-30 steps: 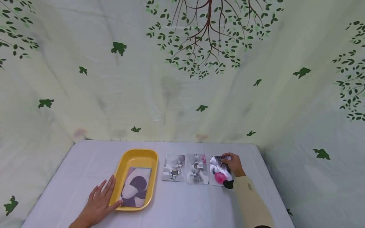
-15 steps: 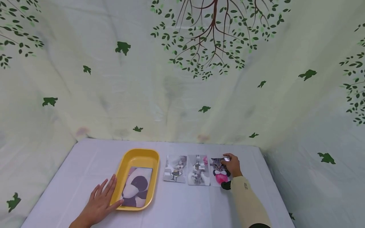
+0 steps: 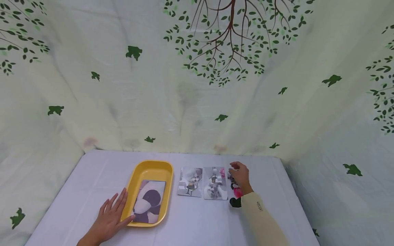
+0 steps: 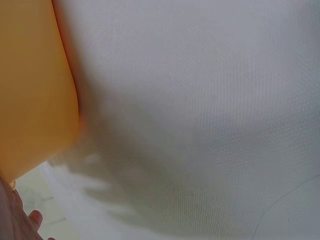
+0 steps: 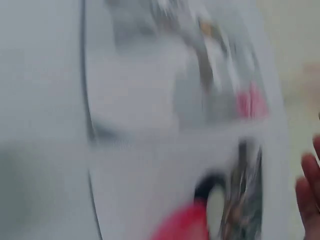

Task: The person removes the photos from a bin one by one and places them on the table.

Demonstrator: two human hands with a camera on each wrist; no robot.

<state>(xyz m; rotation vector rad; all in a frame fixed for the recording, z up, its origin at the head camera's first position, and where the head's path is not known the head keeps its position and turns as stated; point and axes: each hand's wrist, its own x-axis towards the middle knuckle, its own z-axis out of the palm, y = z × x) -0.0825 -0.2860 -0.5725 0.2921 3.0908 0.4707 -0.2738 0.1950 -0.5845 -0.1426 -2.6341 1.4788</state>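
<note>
My left hand [image 3: 106, 218] rests along the left side of a yellow tray [image 3: 154, 169], fingers straight, thumb over the rim near the front corner. In the tray lies a picture card [image 3: 149, 201] showing a black-and-white plush-like pattern. Right of the tray, a left card [image 3: 189, 182] and a middle card [image 3: 215, 184] lie in a row. My right hand [image 3: 240, 175], fingers loosely bent and nothing in them, hovers over a right card [image 3: 238, 193] with a cat and a pink shape, partly hiding it. In the right wrist view, fingers [image 5: 308, 192] show beside the blurred right card [image 5: 145, 190].
A white cloth [image 3: 191, 222] covers the table. Pale curtains [image 3: 107, 112] printed with leaves and branches hang behind and at both sides. The tray's outer wall [image 4: 35, 80] fills the left edge of the left wrist view.
My right hand has released the right card's upper corner, lifted and shifted left across it. That card stays flat at the row's right end. The left hand keeps its place on the tray.
</note>
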